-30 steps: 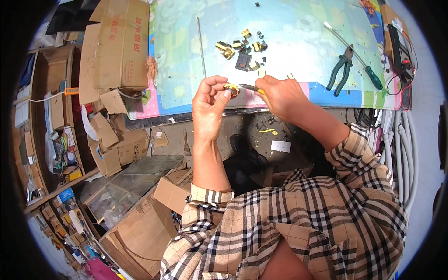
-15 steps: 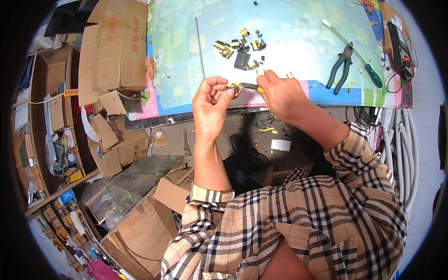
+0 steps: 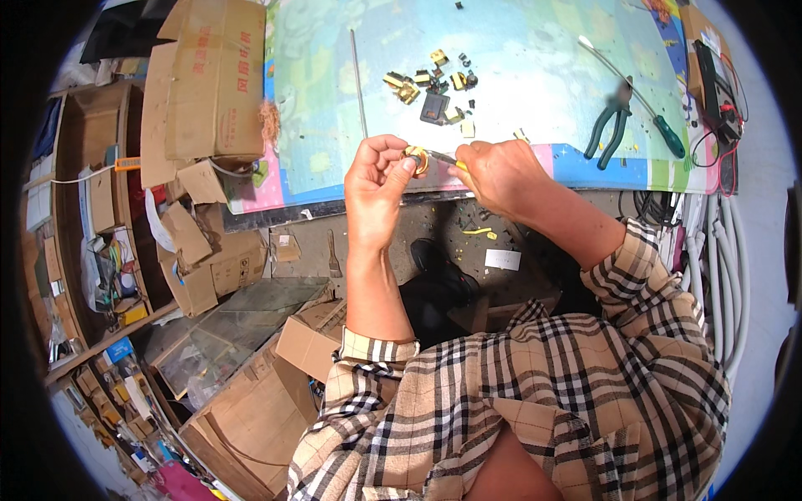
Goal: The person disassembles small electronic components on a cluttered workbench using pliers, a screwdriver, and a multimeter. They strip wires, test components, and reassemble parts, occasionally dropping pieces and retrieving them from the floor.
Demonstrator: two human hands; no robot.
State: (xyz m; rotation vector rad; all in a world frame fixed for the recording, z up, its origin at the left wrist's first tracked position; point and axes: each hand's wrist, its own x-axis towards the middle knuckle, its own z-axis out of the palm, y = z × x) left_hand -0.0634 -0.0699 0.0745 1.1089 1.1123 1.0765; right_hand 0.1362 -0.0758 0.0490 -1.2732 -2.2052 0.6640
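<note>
While a ring (image 3: 420,156) is pinched by the left hand (image 3: 376,177), a tool (image 3: 443,156) is clasped beside it by the right hand (image 3: 504,174); parts (image 3: 433,108) are scattered beyond it.

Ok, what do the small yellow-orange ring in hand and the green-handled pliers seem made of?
Small yellow-orange ring: perhaps copper winding and yellow tape, from its colours; finish too small to judge. Green-handled pliers: probably steel head, dull and dark; grips likely plastic or rubber, evenly green.
</note>
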